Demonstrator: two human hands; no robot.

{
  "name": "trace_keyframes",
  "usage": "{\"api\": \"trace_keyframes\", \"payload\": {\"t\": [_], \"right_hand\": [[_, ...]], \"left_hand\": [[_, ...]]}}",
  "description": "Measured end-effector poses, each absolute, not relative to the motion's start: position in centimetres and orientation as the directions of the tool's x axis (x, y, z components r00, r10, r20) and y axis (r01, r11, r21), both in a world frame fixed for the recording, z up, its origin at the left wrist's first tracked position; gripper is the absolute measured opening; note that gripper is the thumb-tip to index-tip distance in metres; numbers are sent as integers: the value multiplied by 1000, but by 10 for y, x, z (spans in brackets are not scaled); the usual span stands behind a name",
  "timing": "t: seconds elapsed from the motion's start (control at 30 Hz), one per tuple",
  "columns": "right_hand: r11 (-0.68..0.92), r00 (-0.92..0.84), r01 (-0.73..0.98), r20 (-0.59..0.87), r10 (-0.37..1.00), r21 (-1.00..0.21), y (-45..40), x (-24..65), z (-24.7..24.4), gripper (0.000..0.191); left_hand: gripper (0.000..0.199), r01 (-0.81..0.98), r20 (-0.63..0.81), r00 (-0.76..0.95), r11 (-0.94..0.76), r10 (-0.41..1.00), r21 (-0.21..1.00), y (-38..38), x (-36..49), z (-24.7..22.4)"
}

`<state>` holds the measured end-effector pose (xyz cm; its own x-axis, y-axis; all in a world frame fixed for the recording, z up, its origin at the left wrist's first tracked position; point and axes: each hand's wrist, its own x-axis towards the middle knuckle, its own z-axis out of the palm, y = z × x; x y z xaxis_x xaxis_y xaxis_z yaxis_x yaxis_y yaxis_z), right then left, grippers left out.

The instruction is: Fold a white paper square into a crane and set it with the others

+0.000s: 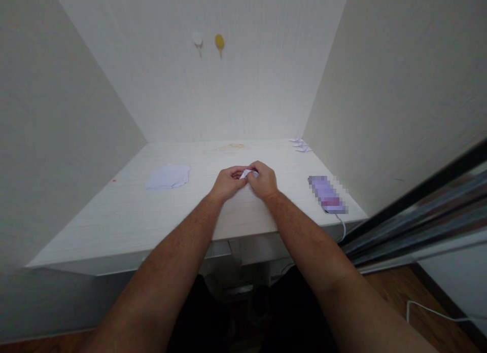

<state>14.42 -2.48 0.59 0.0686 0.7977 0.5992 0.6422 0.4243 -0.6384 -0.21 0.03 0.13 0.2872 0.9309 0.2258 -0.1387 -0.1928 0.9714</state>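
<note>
Pinching white paper (245,174) between them, left hand (229,182) and right hand (264,180) curl nearly closed, equally near it, its long axis hidden from me.

The desk (125,216) has a matt, wood-grained finish. Above it, the folded paper (245,174) looks matt and creased; matt paper sheets (169,176) lie on its left. Behind the desk, the streaked wall panel (262,79) carries a smooth, plastic-looking yellow hook (219,41). Right of the desk, the floor (393,289) shows wood grain.
</note>
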Motion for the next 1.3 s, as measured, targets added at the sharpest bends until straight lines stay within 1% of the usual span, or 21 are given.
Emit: {"api": "trace_keyframes", "payload": {"t": [0.23,0.47,0.67,0.93,1.3], "right_hand": [[415,117,597,586,802,-686,-20,146,2,12],[487,151,433,593,791,-759,-16,147,0,13],[437,151,433,541,827,-788,-17,146,3,15],[423,162,379,509,845,-823,-15,148,3,15],[382,173,240,426,888,-893,-9,151,-1,11]], "left_hand": [[54,-162,211,302,-168,930,972,0,-3,2],[52,-171,176,284,-131,943,977,0,-4,3],[49,-161,157,267,-116,951,980,-1,-5,7],[51,-182,141,272,-93,952,979,0,-7,7],[55,-225,124,311,-53,942,973,1,-8,6]]}}
